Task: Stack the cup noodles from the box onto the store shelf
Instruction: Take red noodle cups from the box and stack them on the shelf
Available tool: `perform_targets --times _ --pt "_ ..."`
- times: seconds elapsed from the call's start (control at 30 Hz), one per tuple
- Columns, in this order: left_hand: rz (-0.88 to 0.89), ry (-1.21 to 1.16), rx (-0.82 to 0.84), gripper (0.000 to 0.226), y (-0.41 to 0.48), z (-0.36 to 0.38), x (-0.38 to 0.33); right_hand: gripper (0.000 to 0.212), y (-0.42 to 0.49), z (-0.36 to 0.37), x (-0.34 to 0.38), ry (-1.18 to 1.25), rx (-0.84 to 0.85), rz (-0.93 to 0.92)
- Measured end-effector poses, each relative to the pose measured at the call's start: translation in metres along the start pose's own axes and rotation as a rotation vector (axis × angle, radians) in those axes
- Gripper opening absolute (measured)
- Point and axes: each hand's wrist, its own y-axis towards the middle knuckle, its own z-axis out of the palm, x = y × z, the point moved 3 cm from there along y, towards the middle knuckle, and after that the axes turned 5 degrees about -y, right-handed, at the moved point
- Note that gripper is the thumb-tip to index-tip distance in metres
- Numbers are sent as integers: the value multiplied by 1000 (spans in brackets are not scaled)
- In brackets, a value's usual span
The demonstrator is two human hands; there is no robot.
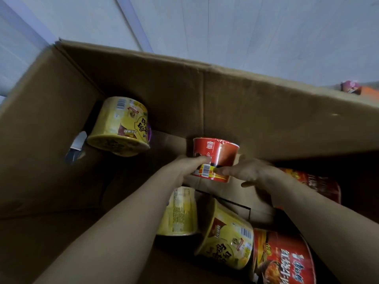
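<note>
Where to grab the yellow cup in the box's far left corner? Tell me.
Grip the yellow cup across its tapered sidewall, coming from above and the right: it leans tilted, lid end nearest, with the box walls close behind and left.

In the box (256,103), a corner cup (119,126) lies tipped in the far left corner. The middle cup (215,154) sits by the far wall, between my left hand (190,167) and right hand (254,173). Three near cups (227,236) lie under my forearms toward the near edge. A side cup (315,185) lies along the right wall.
</note>
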Motion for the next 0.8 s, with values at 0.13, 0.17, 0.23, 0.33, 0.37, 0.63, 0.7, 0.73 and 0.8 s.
perform_targets --times 0.13,0.17,0.23,0.33,0.37,0.63,0.7,0.73,0.8 --pt "11 -9 100 103 18 10 5 81 27 9 -10 143 69 -26" --pt "12 -22 120 112 23 13 7 83 31 11 -12 176 91 -36" --pt "24 -44 143 112 26 15 9 87 36 14 -15 230 119 -57" --pt "47 -58 139 85 24 15 6 92 34 14 -14 293 103 -92" --pt "46 -60 130 77 24 14 5 102 33 13 -15 308 100 -87" --pt "21 -107 184 64 -25 2 -1 63 -12 0 -1 210 128 -102" --pt "43 -116 187 64 -45 -7 -1 63 -31 -1 10 162 128 -135" --pt "62 -118 187 65 -57 -12 0 67 -43 -1 18 128 132 -159" --pt "107 -125 175 75 -78 -22 1 70 -64 -2 32 59 132 -209"
